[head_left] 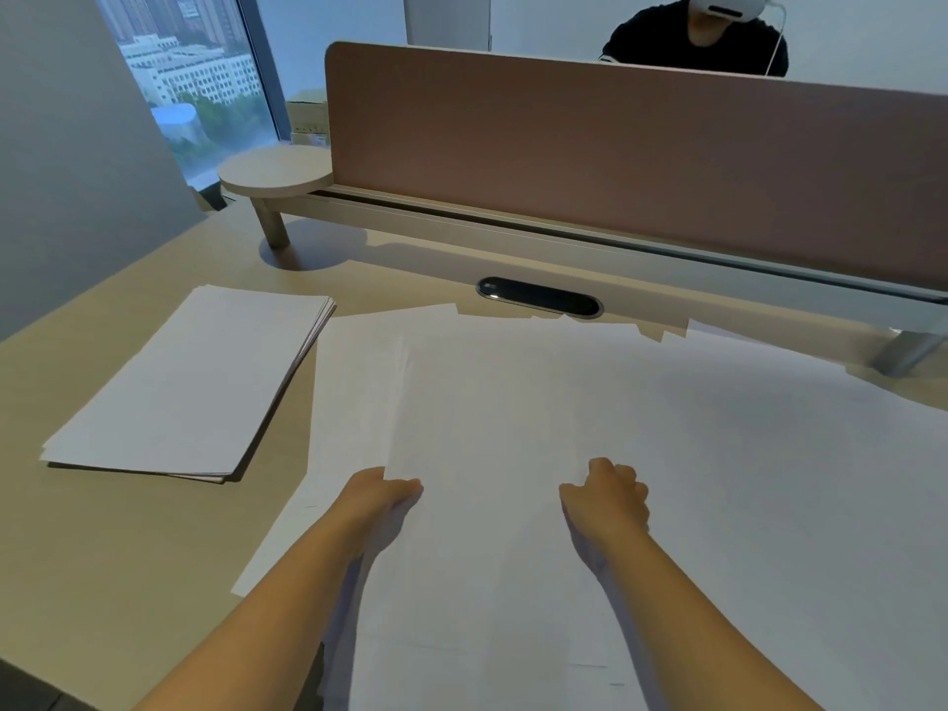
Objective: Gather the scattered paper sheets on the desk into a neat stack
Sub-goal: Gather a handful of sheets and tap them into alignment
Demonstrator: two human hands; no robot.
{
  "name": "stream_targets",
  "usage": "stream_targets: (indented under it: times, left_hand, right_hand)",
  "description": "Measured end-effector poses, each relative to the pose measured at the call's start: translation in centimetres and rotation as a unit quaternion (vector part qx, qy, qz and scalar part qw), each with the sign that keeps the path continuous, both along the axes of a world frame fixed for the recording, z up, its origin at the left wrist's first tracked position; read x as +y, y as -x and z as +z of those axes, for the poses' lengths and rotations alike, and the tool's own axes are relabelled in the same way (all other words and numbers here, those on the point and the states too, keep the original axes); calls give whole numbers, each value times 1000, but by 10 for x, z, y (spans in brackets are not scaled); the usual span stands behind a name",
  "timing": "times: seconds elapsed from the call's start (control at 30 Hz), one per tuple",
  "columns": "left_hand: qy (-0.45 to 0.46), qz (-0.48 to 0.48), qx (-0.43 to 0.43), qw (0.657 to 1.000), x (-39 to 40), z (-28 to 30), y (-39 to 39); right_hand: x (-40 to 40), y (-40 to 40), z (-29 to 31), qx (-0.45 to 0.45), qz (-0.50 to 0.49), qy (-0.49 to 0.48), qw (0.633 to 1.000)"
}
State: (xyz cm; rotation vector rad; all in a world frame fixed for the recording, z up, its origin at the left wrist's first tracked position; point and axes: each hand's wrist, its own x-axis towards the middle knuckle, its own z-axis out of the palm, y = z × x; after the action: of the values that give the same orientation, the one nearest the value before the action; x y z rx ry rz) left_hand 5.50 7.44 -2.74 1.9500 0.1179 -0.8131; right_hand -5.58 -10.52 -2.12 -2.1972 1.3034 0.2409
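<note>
One stack (pixel 190 382) of white paper lies on the left part of the desk (pixel 128 546), its edges fairly even, with a few sheet corners fanned out at the far right corner. Beside it, apart by a strip of bare desk at the near end and almost touching at the far end, a wide spread of loose sheets (pixel 667 454) covers the middle and right of the desk. The sheets overlap so much that they cannot be counted; several stepped corners show along the far edge, near one dark oval cable port (pixel 538 297).

Two hands are in view, both on the loose sheets, bare forearms reaching in from the near edge. The left hand (pixel 382 497) lies at the left side of one upper sheet, with its fingers hidden under or behind the paper edge; whether they pinch the sheet cannot be told. The right hand (pixel 608 497) rests knuckles-up on the paper, fingers curled in toward the palm, and whether they hold a sheet cannot be told either. The hands are apart, at about the same depth.

Behind the desk stands one pink divider (pixel 615 161) with one round shelf (pixel 277 171) at its left end. One person (pixel 697 41) in dark clothes sits beyond it.
</note>
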Motion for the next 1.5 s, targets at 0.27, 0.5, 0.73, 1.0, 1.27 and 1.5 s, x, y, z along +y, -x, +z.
stream_targets:
  times: [0.27,0.5,0.73,1.0,1.27,1.5]
  left_hand:
    - [5,0,-3,1000,-5,-2,-5]
    - [-72,-36,-122,989,5,-3,-11]
    - [-41,0,-128,991,33,6,-18]
    - [101,30,-85,991,47,43,-35]
    - [181,71,-186,963,12,112,-34]
    - [215,70,-209,951,-3,163,-36]
  right_hand:
    - [1,-6,-1,-181,-113,-181,960]
    - [3,-8,-1,-248,-206,-300,898]
    - [26,-25,6,-196,-49,-214,956]
    - [28,-31,53,-316,-58,-265,909]
    - [20,-39,115,-435,-83,-198,874]
    - [11,-42,161,-475,-91,-202,852]
